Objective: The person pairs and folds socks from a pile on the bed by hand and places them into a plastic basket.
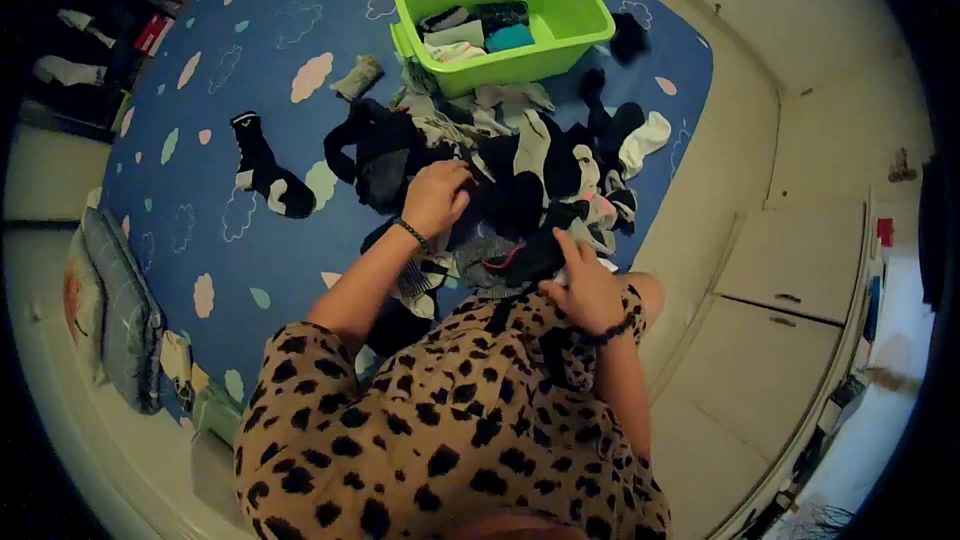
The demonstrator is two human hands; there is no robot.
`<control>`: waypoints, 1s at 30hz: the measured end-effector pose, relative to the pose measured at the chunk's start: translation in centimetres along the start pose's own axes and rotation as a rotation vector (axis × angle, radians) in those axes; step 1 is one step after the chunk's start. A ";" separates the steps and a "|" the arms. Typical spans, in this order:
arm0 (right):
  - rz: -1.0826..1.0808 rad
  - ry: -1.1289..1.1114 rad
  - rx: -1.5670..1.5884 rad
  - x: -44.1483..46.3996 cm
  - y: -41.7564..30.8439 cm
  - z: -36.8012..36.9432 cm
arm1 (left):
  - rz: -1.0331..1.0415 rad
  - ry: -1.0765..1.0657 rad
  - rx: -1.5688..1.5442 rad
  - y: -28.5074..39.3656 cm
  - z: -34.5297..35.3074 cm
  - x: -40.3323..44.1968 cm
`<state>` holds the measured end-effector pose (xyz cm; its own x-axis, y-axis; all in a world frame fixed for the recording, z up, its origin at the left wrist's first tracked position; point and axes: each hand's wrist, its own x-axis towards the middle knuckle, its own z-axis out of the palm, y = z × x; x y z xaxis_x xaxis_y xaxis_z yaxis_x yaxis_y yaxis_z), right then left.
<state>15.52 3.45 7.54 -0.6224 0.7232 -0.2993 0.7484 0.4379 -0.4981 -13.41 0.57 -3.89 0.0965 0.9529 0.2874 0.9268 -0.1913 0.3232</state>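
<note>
A heap of loose socks [510, 180], mostly black, grey and white, lies on the bed in front of me. My left hand [435, 202] reaches over the heap's left side, thumb and fingers apart, fingertips against dark socks. Closer to my lap, my right hand [587, 285] has its thumb and fingers around the end of a black sock [540, 258] with a red line along it. Under that sock lies a grey knitted piece [486, 265]. One black sock with white heel and toe patches [268, 170] lies apart at the left.
A bright green plastic bin [545, 62] stands behind the heap, with folded socks [457, 37] and a teal bundle [510, 37] inside. Cushions [120, 310] lean at the bed's left edge. White cabinets [770, 340] stand to the right, beyond the blue bedsheet [270, 60].
</note>
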 end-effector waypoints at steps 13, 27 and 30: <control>-0.360 0.304 0.805 0.5 -5.1 -2.8 | -0.093 -0.153 -1.471 9.4 -18.3 2.0; -0.015 0.313 1.991 -4.3 10.8 3.2 | -1.435 0.596 -0.215 -29.4 -5.3 -22.4; 0.035 0.404 2.107 -6.5 10.4 2.7 | -1.171 0.906 -0.819 -28.2 -11.7 -19.0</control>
<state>26.67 1.84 2.10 -0.3336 0.8854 -0.3236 -0.7248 -0.4604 -0.5126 -45.58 -14.93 -7.94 -0.9488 0.2857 -0.1344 -0.1011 0.1283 0.9866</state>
